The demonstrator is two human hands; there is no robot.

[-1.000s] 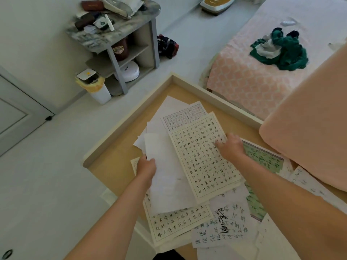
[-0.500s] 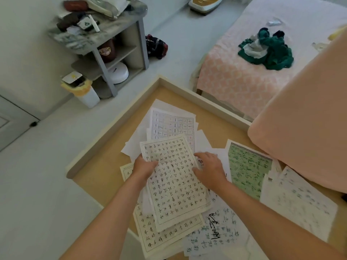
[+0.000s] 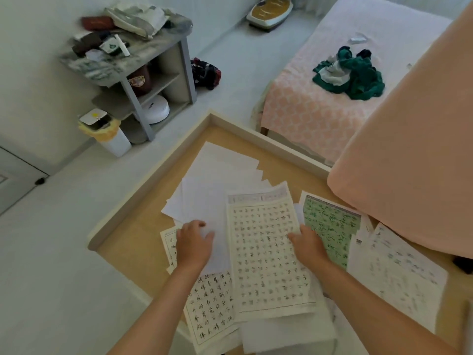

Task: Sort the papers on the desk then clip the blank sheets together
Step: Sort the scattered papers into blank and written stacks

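Two hands are laid on thin, flat paper. The left hand (image 3: 195, 245) is spread palm-down, fingers loose, on the fanned white blank sheets (image 3: 222, 180). The right hand (image 3: 308, 245) is set on the right edge of a gridded sheet (image 3: 266, 265) of handwritten characters; pinch or flat touch cannot be told. One green sheet (image 3: 330, 226) is seen just beside it. All is carried by a wooden desk (image 3: 143, 226) with a pale raised rim, its right corner covered by pink cloth (image 3: 409, 149). The blank count is hidden by overlap.

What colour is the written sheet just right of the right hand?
The sheet is green; head view.
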